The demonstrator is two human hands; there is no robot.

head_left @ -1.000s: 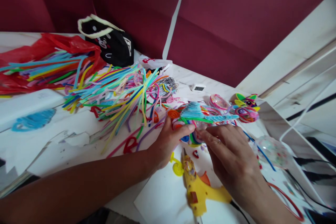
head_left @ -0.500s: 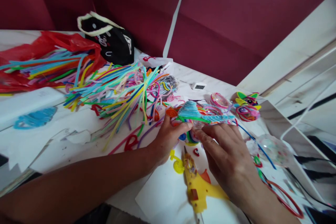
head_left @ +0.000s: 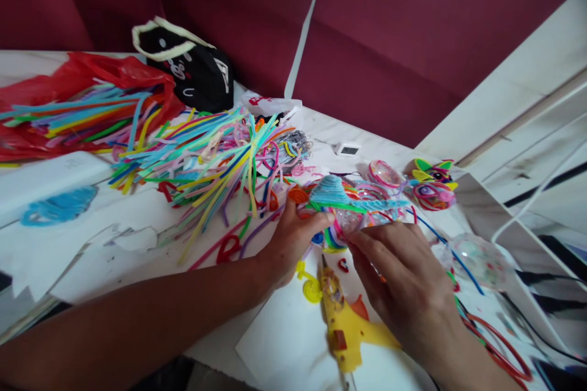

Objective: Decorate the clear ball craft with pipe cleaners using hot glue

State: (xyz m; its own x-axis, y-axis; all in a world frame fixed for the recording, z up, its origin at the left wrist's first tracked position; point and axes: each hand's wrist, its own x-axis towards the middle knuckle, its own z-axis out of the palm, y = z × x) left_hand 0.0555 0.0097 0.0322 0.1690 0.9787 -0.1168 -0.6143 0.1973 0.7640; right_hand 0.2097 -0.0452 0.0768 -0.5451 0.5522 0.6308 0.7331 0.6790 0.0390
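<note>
My left hand point(head_left: 293, 233) is closed on the left side of a pipe-cleaner craft point(head_left: 331, 190), its thumb lying along the front. The craft has a light blue cone on top, a green rim, a light blue braid reaching right, and coloured bands below around a clear part. Against its lower front, the fingertips of my right hand point(head_left: 403, 275) pinch together where a pink pipe cleaner point(head_left: 338, 227) ends. Its exact hold is partly hidden by the fingers. Below the craft lies a yellow hot glue gun point(head_left: 343, 330), nozzle pointing up toward it, beside a yellow coiled piece point(head_left: 312, 290).
Loose pipe cleaners point(head_left: 215, 165) spread left of the hands, with more in a red plastic bag point(head_left: 59, 88). Behind stand a black bag point(head_left: 202, 82) and a small white digital display point(head_left: 347, 149). Clear plastic balls point(head_left: 479, 259), a yellow-green craft point(head_left: 433, 171) and cables lie right.
My right hand has shifted slightly, its fingers drawing back and curling into a pinch. More of the pink strip and clear part shows. My left hand keeps its hold.
</note>
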